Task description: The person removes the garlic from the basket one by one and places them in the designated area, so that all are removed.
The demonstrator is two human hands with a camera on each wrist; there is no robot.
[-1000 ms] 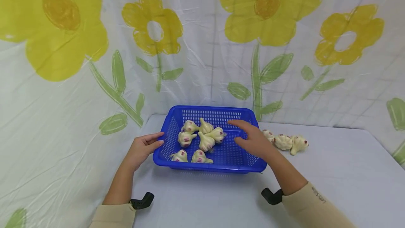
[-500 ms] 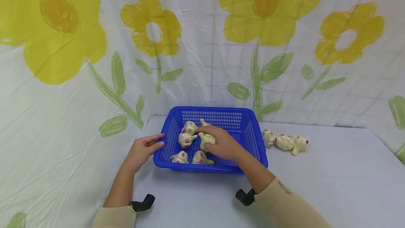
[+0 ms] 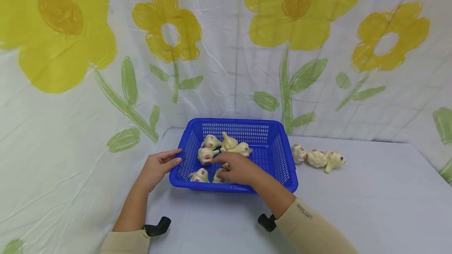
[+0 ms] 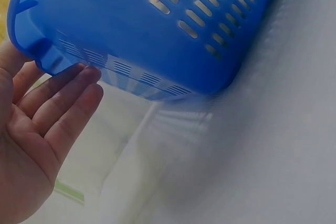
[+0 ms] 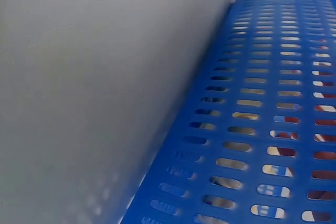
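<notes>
Inside a blue plastic basket (image 3: 273,156) lie several garlic bulbs (image 3: 207,156) with purple marks. My right hand (image 3: 240,167) reaches in over the front rim. Its index finger and thumb are apart, the thumb right at a front bulb (image 3: 216,177), and the hand hides most of the middle bulb (image 3: 226,166). At the basket's left end, my left hand (image 3: 155,167) rests its fingertips against the rim. In the left wrist view the fingers (image 4: 73,108) lie nearly straight against the outside wall. The right wrist view shows the slotted basket wall (image 5: 252,87), with the right hand out of frame.
Three more garlic bulbs (image 3: 316,158) sit in a row on the white tabletop (image 3: 360,199), right of the basket. A white curtain (image 3: 226,69) with yellow flowers hangs behind and to the left.
My right hand has come from the basket's right side, over the middle bulbs, then slightly left and toward the front bulbs. The left hand stays at the rim.
</notes>
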